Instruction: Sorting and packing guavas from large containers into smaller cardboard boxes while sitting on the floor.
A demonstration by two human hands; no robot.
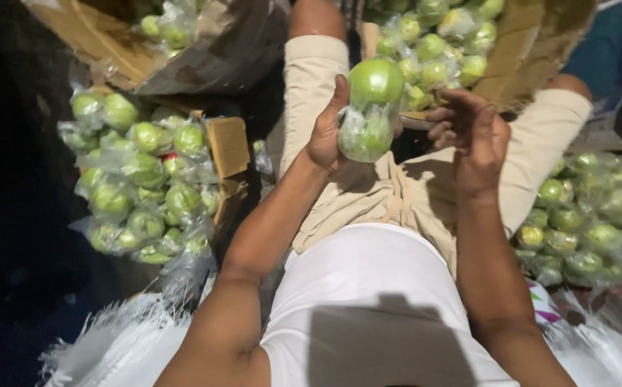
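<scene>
My left hand (327, 129) clamped round bag (365, 132) with fruit (376, 80) on top; right hand (477, 136) alongside, fingers loosely apart, empty. Fruit firm, bruisable; film slippery. I'd grip under fruit.

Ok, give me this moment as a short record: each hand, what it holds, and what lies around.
left hand: closed on a clear bag of green fruit
right hand: open, fingers spread, beside the bag, not touching
front: cardboard box of bagged green fruit
person's left: pile of bagged fruit
person's right: more bagged fruit
posture: seated, beige shorts
</scene>
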